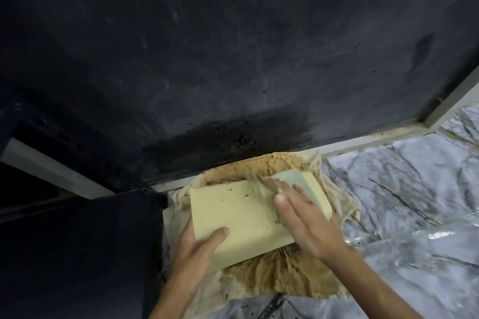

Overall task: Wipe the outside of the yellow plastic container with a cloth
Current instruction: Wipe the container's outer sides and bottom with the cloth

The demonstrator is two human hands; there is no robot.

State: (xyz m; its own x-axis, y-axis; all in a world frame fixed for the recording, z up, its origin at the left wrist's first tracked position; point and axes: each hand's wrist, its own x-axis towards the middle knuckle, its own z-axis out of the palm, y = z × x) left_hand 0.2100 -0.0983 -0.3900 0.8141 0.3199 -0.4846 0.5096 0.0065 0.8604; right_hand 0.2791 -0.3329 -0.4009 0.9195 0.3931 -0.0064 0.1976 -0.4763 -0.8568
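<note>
**Wiping in progress on the container's top face**

The yellow plastic container (241,215) lies low in the frame's centre on a stained cloth (285,274) spread over the foil-covered counter (401,202). The left hand (197,246) braces its lower-left corner, fingers wrapped. The right hand (308,220), fingers spread flat, presses a cloth fold onto it. Specks remain at upper centre; the next stroke should likely sweep there

Grey-white marbled floor (404,189), crumpled-looking sheen, dark veins. Directly on it: stained beige-brown cloth (285,274), spread and wrinkled, far edge touching the pale ledge (363,141) below a black wall (233,46). Dark specks scattered along that junction.
</note>
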